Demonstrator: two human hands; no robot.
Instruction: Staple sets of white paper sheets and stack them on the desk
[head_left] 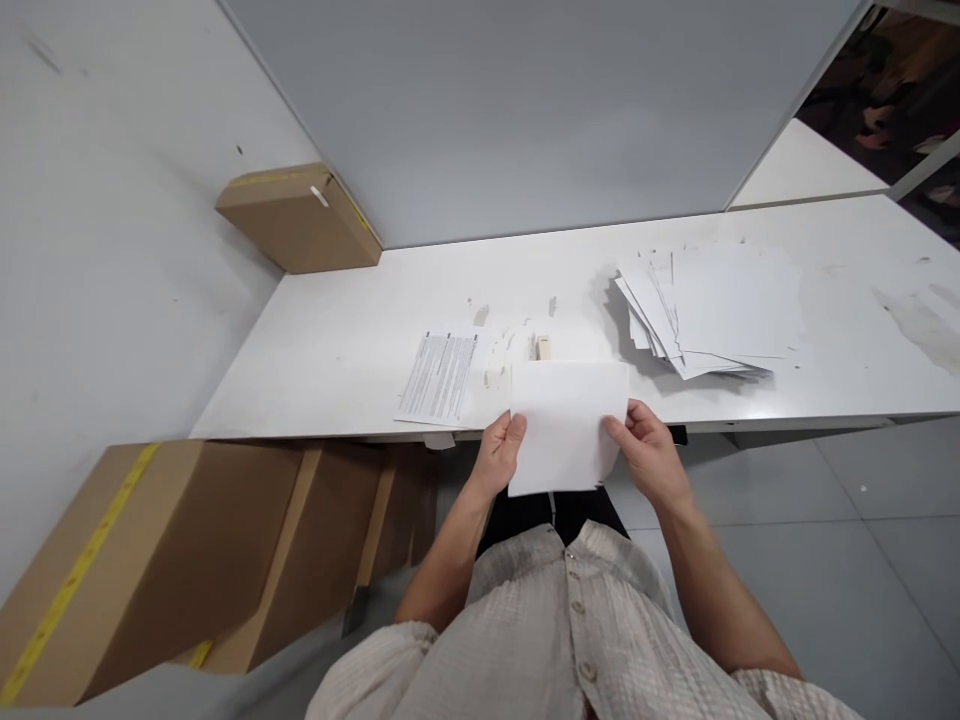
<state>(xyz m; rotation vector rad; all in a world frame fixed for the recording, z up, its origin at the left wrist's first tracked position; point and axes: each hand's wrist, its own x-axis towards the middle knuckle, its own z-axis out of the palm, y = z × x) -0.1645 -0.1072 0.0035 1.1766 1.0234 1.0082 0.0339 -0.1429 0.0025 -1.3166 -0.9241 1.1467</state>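
Between my two hands I hold white paper sheets point(566, 425) at the front edge of the white table point(360, 340). My left hand point(500, 452) grips their left edge, thumb on top. On the opposite edge my right hand point(649, 448) is closed in the same way. How many sheets are in the bundle I cannot tell. Just beyond them lies a small beige stapler-like object point(543, 347), partly covered by the paper. A printed sheet point(439, 375) rests on the table to the left. To the right is a loose, fanned pile of white paper point(727, 305).
A cardboard box point(330, 220) stands at the table's back left corner against the wall. Large cardboard boxes point(150, 560) with yellow tape fill the floor at the left. A grey panel point(525, 120) rises behind the table. Grey floor tiles point(795, 500) show at the right.
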